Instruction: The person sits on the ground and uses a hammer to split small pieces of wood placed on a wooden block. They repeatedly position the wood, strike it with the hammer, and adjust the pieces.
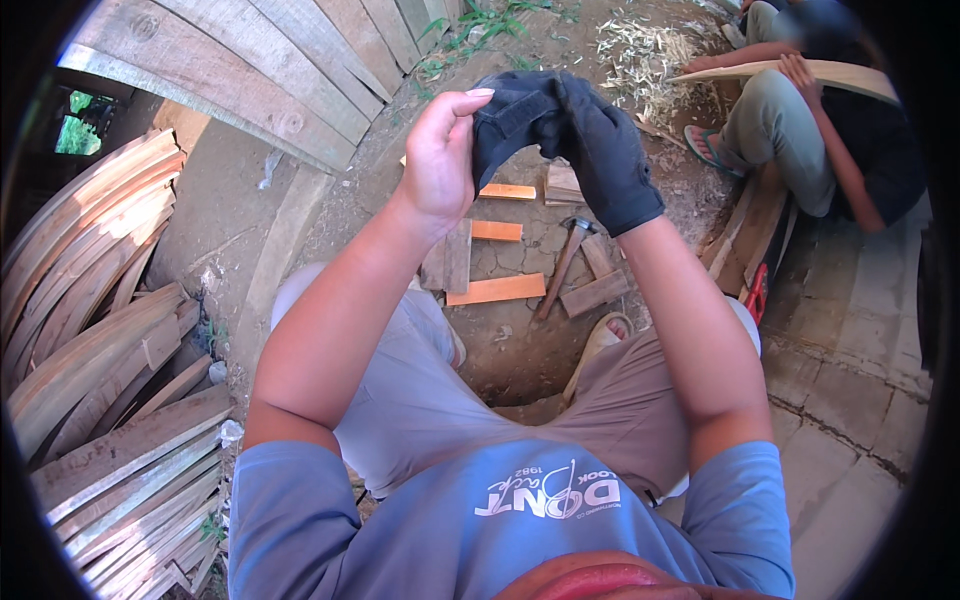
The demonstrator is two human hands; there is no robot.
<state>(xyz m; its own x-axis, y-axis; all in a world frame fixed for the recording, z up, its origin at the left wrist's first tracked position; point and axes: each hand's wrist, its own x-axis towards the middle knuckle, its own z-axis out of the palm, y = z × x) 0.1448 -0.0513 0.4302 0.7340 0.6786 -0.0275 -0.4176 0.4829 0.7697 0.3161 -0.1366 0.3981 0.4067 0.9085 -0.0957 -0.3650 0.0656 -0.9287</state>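
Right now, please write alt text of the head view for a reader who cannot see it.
The bare left hand grips a second black glove beside the black-gloved right hand, above a hammer and short boards on the dirt. Another person sits at upper right holding a plank.

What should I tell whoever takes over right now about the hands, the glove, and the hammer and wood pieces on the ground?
Left hand: bare, pinching the cuff of the black glove.
Right hand: already inside a black glove, raised in front of the person, fingers bent against the loose glove.
Hammer: lying on the dirt below the hands, untouched, among short wood pieces.
Done: right hand gloved.
Left: left hand ungloved; hammer and wood pieces not picked up.
Nearby: another person sits to the right holding a curved plank.
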